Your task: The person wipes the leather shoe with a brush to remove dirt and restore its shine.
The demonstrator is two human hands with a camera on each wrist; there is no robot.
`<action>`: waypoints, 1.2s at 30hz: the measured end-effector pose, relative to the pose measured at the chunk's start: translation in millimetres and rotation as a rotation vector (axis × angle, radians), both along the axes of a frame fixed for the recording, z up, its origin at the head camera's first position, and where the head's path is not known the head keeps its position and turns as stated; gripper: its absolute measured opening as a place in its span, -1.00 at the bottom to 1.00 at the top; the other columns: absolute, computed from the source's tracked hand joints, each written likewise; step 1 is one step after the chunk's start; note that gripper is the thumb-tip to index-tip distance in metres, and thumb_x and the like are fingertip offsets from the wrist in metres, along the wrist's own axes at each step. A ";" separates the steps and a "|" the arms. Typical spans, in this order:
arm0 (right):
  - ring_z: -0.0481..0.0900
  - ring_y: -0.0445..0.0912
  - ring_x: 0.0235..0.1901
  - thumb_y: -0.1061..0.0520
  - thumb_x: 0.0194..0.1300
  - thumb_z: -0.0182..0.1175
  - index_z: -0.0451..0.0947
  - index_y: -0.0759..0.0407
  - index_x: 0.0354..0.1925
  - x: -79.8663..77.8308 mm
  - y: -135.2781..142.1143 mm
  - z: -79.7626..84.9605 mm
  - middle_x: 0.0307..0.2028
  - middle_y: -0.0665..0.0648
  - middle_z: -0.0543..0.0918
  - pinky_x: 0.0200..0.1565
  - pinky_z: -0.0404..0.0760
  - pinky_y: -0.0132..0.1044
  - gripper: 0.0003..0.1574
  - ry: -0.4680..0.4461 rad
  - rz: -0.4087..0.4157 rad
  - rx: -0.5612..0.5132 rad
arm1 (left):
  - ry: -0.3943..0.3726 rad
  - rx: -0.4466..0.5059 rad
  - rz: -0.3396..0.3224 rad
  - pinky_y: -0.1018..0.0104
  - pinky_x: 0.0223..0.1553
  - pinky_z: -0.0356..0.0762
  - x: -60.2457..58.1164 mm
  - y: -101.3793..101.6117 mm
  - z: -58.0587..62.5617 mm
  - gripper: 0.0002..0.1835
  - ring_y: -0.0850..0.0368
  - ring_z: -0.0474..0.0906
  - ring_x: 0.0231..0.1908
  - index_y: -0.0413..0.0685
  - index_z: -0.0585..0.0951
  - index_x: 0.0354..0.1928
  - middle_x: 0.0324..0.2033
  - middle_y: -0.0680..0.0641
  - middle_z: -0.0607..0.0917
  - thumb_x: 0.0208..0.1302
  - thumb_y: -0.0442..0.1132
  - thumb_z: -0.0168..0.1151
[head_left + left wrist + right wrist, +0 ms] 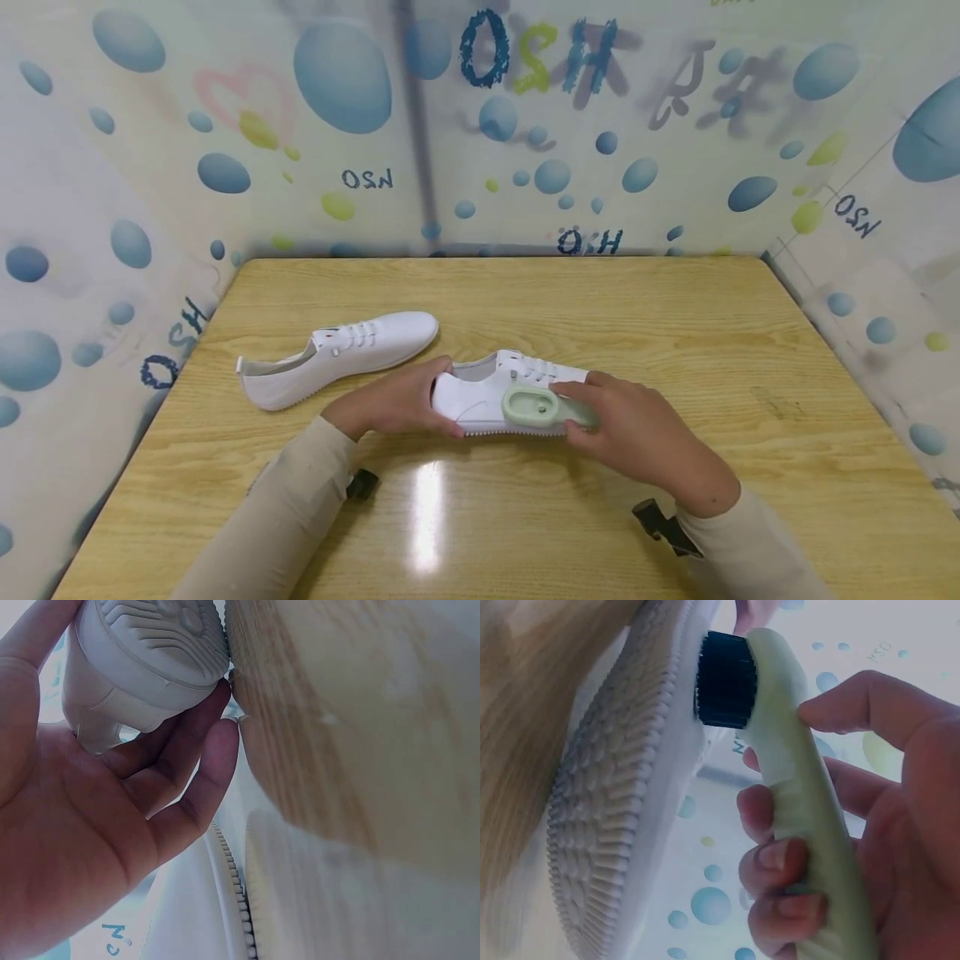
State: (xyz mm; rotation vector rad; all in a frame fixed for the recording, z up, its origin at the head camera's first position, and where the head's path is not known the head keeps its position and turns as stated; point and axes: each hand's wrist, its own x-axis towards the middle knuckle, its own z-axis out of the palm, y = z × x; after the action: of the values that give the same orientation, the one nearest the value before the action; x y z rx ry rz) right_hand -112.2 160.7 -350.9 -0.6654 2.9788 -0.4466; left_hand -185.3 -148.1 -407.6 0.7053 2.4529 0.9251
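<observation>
A white lace-up shoe (476,398) stands on its side edge near the middle of the table, toe to the right. My left hand (401,400) grips it by the heel, thumb on the near side and fingers round the far side. The fingers of my right hand (637,425) wrap around the handle of a pale green brush (795,750). In the right wrist view its dark bristles (726,679) meet the shoe's side just above the ribbed sole (622,787). The toe is partly hidden behind the right hand in the head view.
The matching white shoe (360,350) lies behind and left of my left hand, toe pointing right. Wood-grain table (525,525) spreads out under everything. Walls with a printed bubble pattern (343,77) enclose its back and sides.
</observation>
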 end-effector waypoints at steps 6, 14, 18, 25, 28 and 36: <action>0.38 -0.20 -0.49 0.00 0.21 0.30 0.62 -0.12 0.20 0.1 -6.2 -7.9 -0.25 0.03 0.60 -0.47 0.38 -0.33 -0.45 0.046 0.022 -0.043 | -0.004 0.004 -0.002 0.33 -0.29 0.46 0.0 -0.3 0.3 -0.28 0.20 0.47 -0.32 -0.01 0.43 -0.07 -0.28 0.05 0.56 -0.15 0.15 0.63; 0.55 -0.17 -0.41 -0.16 0.27 0.35 0.62 -0.12 0.20 0.6 -12.3 -14.1 -0.23 0.04 0.66 -0.38 0.54 -0.22 -0.45 0.127 0.061 -0.052 | -0.007 0.010 0.001 0.31 -0.30 0.48 -0.1 -0.5 0.1 -0.28 0.20 0.48 -0.32 0.00 0.43 -0.07 -0.28 0.05 0.56 -0.15 0.15 0.63; 0.62 -0.12 -0.36 -0.20 0.26 0.34 0.65 -0.12 0.17 -0.2 -9.4 -10.5 -0.23 0.05 0.69 -0.37 0.58 -0.19 -0.46 0.118 0.056 -0.031 | -0.005 0.008 -0.002 0.31 -0.30 0.48 0.3 -0.3 0.7 -0.28 0.20 0.48 -0.32 0.00 0.43 -0.06 -0.27 0.05 0.56 -0.15 0.15 0.63; 0.49 -0.22 -0.45 -0.18 0.27 0.35 0.65 -0.13 0.16 -0.3 -3.5 -5.0 -0.29 0.01 0.66 -0.44 0.47 -0.30 -0.49 0.078 0.057 -0.030 | -0.011 0.010 0.004 0.30 -0.28 0.47 0.4 -0.3 0.7 -0.29 0.19 0.48 -0.31 0.01 0.43 -0.05 -0.26 0.05 0.56 -0.15 0.14 0.63; 0.43 -0.25 -0.48 -0.18 0.28 0.33 0.64 -0.14 0.17 -0.4 -5.6 -7.8 -0.30 -0.01 0.64 -0.45 0.44 -0.34 -0.49 0.091 0.074 -0.043 | -0.013 0.020 0.004 0.30 -0.28 0.48 0.7 -0.3 0.4 -0.29 0.19 0.48 -0.31 0.00 0.43 -0.07 -0.26 0.05 0.57 -0.15 0.14 0.63; 0.54 -0.20 -0.43 -0.21 0.28 0.32 0.63 -0.15 0.19 -0.5 -8.7 -8.4 -0.27 0.02 0.67 -0.42 0.52 -0.27 -0.47 0.102 0.066 -0.018 | -0.022 0.021 0.007 0.29 -0.28 0.48 0.6 -0.4 1.0 -0.29 0.19 0.48 -0.31 0.01 0.43 -0.06 -0.26 0.05 0.57 -0.14 0.14 0.63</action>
State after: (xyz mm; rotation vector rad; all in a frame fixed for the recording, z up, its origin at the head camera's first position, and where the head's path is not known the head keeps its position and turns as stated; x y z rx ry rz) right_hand -112.8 152.0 -359.3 -0.8092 3.0403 -0.4493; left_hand -184.7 -148.5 -406.5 0.6908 2.4310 0.9572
